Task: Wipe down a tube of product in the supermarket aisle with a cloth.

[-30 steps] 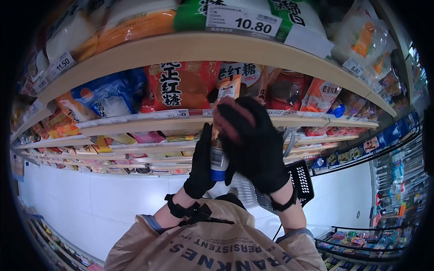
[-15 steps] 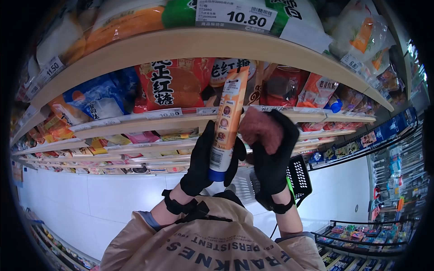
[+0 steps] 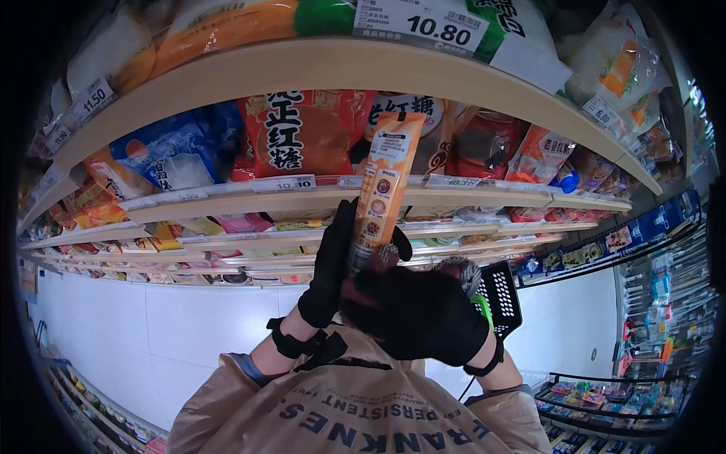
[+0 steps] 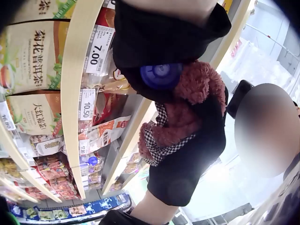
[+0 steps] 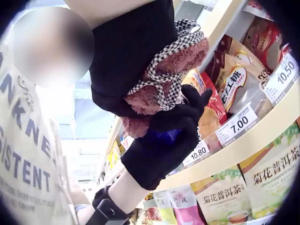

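My black-gloved left hand point(image 3: 329, 261) grips an orange and white squeeze tube point(image 3: 391, 178), which stands nearly upright in front of the shelf. The tube's blue cap point(image 4: 161, 75) faces down and shows in the left wrist view. A fuzzy brownish-pink cloth point(image 4: 201, 82) with black-and-white checked trim is held in my gloved right hand point(image 3: 427, 310). In the head view that hand covers the tube's lower end and cap. The cloth lies right beside the cap in the left wrist view, and its checked edging point(image 5: 164, 61) stands out from the hand in the right wrist view.
Ahead are curved shelves point(image 3: 302, 72) packed with bags, among them a red sugar bag point(image 3: 302, 136) and a blue bag point(image 3: 170, 155). Price tags line the edges. A black perforated basket point(image 3: 499, 299) is below right, above the pale floor point(image 3: 204, 325).
The right hand with the cloth has gone from the tube's middle out to the right, then back in and down onto its lower end. The left hand keeps its hold.
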`<state>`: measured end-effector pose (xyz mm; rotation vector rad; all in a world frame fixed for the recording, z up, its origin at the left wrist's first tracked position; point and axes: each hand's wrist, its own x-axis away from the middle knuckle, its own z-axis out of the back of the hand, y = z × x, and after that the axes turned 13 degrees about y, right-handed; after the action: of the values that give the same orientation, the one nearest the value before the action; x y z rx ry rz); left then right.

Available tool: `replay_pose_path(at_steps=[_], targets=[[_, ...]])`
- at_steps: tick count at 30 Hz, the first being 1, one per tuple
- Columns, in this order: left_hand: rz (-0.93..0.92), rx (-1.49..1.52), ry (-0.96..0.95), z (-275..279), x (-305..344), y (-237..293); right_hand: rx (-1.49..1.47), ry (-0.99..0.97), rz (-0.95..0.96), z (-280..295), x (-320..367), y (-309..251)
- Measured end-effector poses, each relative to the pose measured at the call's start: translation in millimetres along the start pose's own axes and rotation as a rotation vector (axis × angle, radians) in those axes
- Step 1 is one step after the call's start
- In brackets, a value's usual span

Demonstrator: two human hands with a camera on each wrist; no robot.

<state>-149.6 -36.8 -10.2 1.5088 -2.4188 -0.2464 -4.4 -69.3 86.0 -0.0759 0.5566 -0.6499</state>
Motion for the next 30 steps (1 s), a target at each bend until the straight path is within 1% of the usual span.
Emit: replay_pose_path(at_steps=[2, 3, 4, 6, 7, 8, 9, 10, 12, 13, 14, 16, 17, 18, 19, 20, 21, 22, 23, 24, 25, 26, 27, 28, 29, 30], targets=[[-0.102, -0.111, 0.244, 16, -2, -6, -0.158, 0.063, 0.127, 3, -1, 10], [-0.034, -0.032, 0.307, -37, 14, 0, 0.030, 0.163, 0.191, 16, -12, 11], [-0.153, -0.401, 0.390, -40, 13, -1, 0.079, 0.319, 0.161, 17, -15, 21], [-0.004, -0.231, -0.054, -30, 11, -2, 0.137, 0.476, -0.089, 26, -29, 36], [-0.100, -0.410, 0.076, -35, 11, -7, 0.146, 0.576, -0.082, 28, -37, 48], [-0.093, -0.415, 0.071, -36, 10, -8, 0.154, 0.675, -0.073, 29, -40, 56], [-0.096, -0.435, 0.072, -35, 10, -9, 0.158, 0.686, -0.128, 28, -40, 54], [-0.103, -0.454, 0.075, -34, 10, -9, 0.160, 0.689, -0.128, 27, -37, 50], [-0.122, -0.404, 0.055, -25, 12, -6, 0.254, 0.513, -0.104, 20, -26, 36], [-0.137, -0.351, 0.037, -22, 13, -5, 0.138, 0.417, -0.154, 12, -21, 27], [-0.143, -0.351, 0.041, -24, 12, -4, 0.125, 0.379, 0.010, 12, -17, 20], [-0.305, -0.391, 0.360, -38, 12, -3, 0.035, 0.156, 0.007, 5, -4, 4], [-0.337, -0.439, 0.443, -51, 17, -2, 0.033, 0.158, 0.008, 3, 1, 2], [-0.337, -0.442, 0.444, -46, 15, -1, -0.028, 0.165, 0.045, 0, 5, 0], [-0.340, -0.382, 0.303, -35, 13, 0, -0.089, 0.173, 0.080, -3, 8, 1], [-0.340, -0.322, 0.161, -32, 11, 1, -0.089, 0.177, 0.076, -3, 8, 4], [-0.466, -0.411, 0.247, -33, 11, 0, -0.095, 0.264, 0.047, -2, 8, 10], [-0.464, -0.413, 0.246, -37, 10, -2, -0.100, 0.351, 0.021, -3, 9, 15], [-0.555, -0.358, 0.301, -51, 11, -5, -0.108, 0.470, -0.104, -13, 15, 22], [-0.644, -0.304, 0.359, -58, 12, -7, -0.133, 0.483, -0.173, -13, 18, 27], [-0.638, -0.316, 0.205, -46, 10, -4, -0.347, 0.553, -0.269, -23, 21, 33], [-0.634, -0.321, 0.205, -51, 10, -6, -0.560, 0.622, -0.362, -31, 22, 38], [-0.647, -0.315, 0.243, -59, 11, -9, -0.560, 0.627, -0.367, -35, 25, 38], [-0.662, -0.309, 0.277, -64, 11, -11, -0.627, 0.638, -0.382, -38, 24, 36], [-0.648, -0.287, 0.252, -59, 9, -12, -0.693, 0.650, -0.396, -40, 23, 35], [-0.643, -0.290, 0.249, -58, 8, -14, -0.691, 0.656, -0.399, -43, 22, 34]])
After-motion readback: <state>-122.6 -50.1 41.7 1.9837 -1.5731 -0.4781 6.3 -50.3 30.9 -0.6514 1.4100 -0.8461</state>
